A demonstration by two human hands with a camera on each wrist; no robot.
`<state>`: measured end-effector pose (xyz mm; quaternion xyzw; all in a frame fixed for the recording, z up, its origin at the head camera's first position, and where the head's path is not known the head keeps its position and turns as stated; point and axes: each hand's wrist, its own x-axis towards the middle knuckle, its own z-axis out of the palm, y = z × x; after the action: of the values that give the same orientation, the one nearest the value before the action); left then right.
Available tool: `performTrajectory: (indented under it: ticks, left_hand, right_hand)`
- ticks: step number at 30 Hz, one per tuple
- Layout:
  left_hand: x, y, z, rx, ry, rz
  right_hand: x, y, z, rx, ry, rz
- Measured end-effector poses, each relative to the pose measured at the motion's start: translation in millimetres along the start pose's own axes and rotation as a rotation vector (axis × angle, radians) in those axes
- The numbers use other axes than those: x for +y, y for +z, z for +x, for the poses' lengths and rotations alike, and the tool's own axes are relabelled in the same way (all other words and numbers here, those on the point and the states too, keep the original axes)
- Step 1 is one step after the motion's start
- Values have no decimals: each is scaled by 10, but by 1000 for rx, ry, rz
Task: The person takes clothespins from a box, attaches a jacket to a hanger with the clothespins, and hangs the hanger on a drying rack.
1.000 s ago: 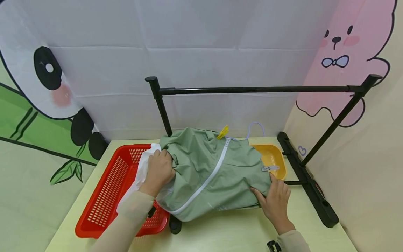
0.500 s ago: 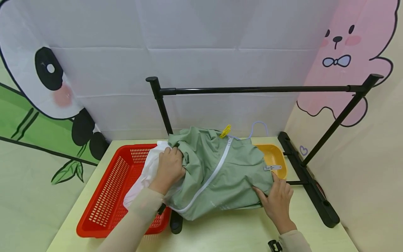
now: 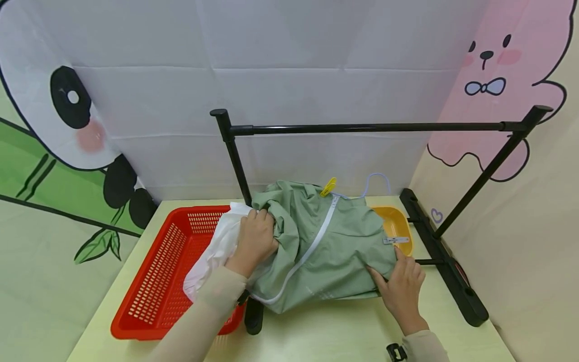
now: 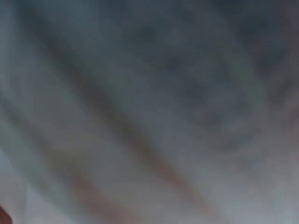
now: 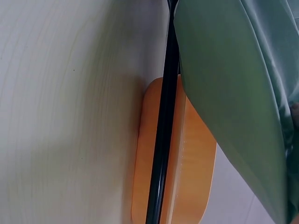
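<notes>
A green jacket (image 3: 344,246) with a white zipper (image 3: 312,246) lies spread in the middle of the head view. My left hand (image 3: 255,241) grips its bunched left side, where a white cloth part (image 3: 217,251) hangs over the basket. At the jacket's lower right edge, my right hand (image 3: 402,289) pinches the fabric between thumb and fingers. The hook of a purple hanger (image 3: 380,177) sticks out at the top, near a yellow clothespin (image 3: 328,187). Blurred cloth fills the left wrist view. Green fabric (image 5: 224,93) hangs on the right in the right wrist view.
A red perforated basket (image 3: 131,301) stands at the left. Behind the jacket's right side is a yellow tray (image 3: 395,223), with a grey clip (image 3: 395,240) in front. A black rack (image 3: 362,128) spans the table (image 3: 334,337); its foot (image 3: 452,271) lies at the right.
My left hand has moved right, drawing the jacket's left side and the white cloth with it. The right hand keeps its hold on the edge, shifting only slightly in view.
</notes>
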<state>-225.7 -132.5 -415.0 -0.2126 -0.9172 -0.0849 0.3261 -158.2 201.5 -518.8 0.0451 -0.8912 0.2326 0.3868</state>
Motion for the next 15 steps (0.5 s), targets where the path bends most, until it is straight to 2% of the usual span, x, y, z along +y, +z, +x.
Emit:
performTrajectory:
  ticks: [9,15]
  left_hand:
    - [130,84,77,27,18,-7]
    - [223,115,119,19,9,-9]
  right_hand:
    - [38,-23,13,39,5,-6]
    - [71,-47,21,20,40,-11]
